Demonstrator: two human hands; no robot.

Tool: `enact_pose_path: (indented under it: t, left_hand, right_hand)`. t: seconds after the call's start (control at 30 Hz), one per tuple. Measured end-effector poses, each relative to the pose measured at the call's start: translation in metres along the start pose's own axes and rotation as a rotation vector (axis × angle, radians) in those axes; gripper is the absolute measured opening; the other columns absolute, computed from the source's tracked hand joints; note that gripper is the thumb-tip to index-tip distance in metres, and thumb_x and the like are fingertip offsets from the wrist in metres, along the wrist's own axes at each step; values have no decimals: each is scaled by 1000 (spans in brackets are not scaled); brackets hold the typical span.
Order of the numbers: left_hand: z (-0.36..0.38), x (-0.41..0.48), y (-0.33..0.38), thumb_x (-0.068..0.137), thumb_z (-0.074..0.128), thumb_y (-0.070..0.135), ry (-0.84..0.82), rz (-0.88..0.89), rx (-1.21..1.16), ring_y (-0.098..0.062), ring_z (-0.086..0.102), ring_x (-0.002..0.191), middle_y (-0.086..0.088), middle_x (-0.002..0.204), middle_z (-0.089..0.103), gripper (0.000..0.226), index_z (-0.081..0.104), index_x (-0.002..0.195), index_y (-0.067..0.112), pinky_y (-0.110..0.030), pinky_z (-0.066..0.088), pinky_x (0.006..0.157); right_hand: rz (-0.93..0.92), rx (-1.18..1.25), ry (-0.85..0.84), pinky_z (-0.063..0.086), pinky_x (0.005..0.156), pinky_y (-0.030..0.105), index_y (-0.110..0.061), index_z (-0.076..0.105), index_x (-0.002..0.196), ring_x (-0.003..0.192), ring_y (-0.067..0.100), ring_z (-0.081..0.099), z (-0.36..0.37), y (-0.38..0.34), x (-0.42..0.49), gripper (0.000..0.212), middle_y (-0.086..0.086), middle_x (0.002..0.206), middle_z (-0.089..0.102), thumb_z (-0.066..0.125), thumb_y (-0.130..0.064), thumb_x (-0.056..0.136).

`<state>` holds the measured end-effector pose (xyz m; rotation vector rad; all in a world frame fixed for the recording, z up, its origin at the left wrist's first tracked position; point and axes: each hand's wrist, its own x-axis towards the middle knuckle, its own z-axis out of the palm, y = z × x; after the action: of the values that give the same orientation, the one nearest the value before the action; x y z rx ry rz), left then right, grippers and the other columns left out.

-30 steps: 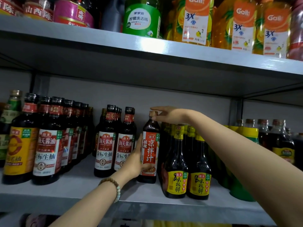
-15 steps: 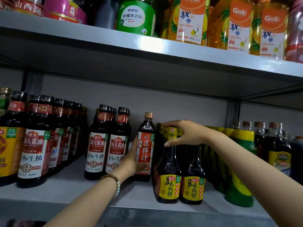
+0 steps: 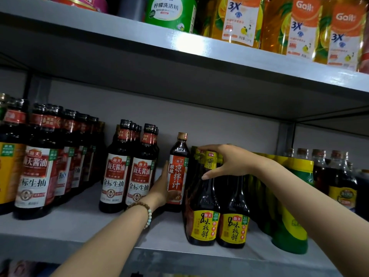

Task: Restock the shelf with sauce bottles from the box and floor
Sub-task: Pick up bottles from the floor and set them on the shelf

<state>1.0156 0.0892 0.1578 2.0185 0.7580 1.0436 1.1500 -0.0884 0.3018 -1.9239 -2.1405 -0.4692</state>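
A dark sauce bottle with a red label (image 3: pixel 177 172) stands upright on the grey shelf (image 3: pixel 79 222), between two rows of bottles. My left hand (image 3: pixel 159 186) wraps its lower left side and holds it. Just to its right stand dark bottles with yellow labels and yellow caps (image 3: pixel 203 212). My right hand (image 3: pixel 229 160) is closed over the necks of the front two yellow-capped bottles. The box and the floor are out of view.
Rows of red-labelled soy sauce bottles (image 3: pixel 119 176) fill the shelf to the left. Green-and-yellow bottles (image 3: pixel 295 206) and more dark bottles (image 3: pixel 339 176) stand at the right. The upper shelf (image 3: pixel 179 41) carries orange and green detergent bottles.
My right hand left the red-labelled bottle's cap, dropped to the right and closed on the yellow-capped bottles' necks. My left hand stayed on the red-labelled bottle.
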Motion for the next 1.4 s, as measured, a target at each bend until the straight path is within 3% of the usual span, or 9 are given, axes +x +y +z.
enact_pose_path:
  t: [0.6,0.77,0.93,1.0,1.07,1.13,1.23,1.4]
  left_hand:
    - [0,4,-6,80,71,12,-12,19,6,-22,38,134,-2,147,37,108,-11,147,36,-52,34,109]
    - [-4,-12,12,84,68,22,-25,-28,26,-20,39,132,-3,148,36,101,-8,149,29,-40,35,108]
    - [-19,-60,54,90,59,17,-3,84,150,-6,40,119,4,138,42,70,18,146,17,-14,36,89]
    - [-29,-79,64,90,58,30,74,145,266,-9,40,125,1,142,42,64,26,144,17,-18,33,98]
    - [-39,-98,68,89,55,41,151,157,342,-16,38,133,-1,146,40,65,29,144,19,-32,33,108]
    - [-47,-120,70,90,53,42,212,172,377,-17,41,131,1,144,43,59,32,142,22,-37,37,108]
    - [-53,-158,65,93,50,40,250,190,461,-13,44,128,4,141,46,52,36,140,23,-31,40,103]
    - [-59,-230,38,94,47,40,252,176,577,-15,38,131,2,142,44,48,39,139,23,-28,35,104]
  right_hand:
    - [42,-1,-24,34,111,34,-33,30,145,136,14,37,-1,-2,-1,91,-10,149,39,72,-59,69]
    - [62,0,-57,33,112,37,-29,30,146,137,16,35,-5,-8,-5,91,-8,150,37,71,-58,70]
    - [13,78,55,30,109,32,-29,30,145,138,16,33,-6,-20,-21,77,-5,152,32,65,-52,80]
    - [-35,92,129,28,110,31,-30,32,145,139,15,30,-6,-27,-30,72,-4,154,29,63,-50,83]
    - [-94,71,213,22,113,32,-31,33,144,143,15,23,-3,-35,-40,67,-4,156,25,61,-48,85]
    - [-156,50,297,15,115,31,-29,35,143,145,14,15,3,-45,-50,64,-5,157,22,61,-45,87]
    - [-217,108,341,15,117,33,-28,36,143,145,13,14,23,-64,-66,62,-6,157,22,61,-41,88]
    - [-246,224,228,19,119,40,-28,36,143,146,15,14,78,-103,-97,62,-6,157,20,60,-43,88]
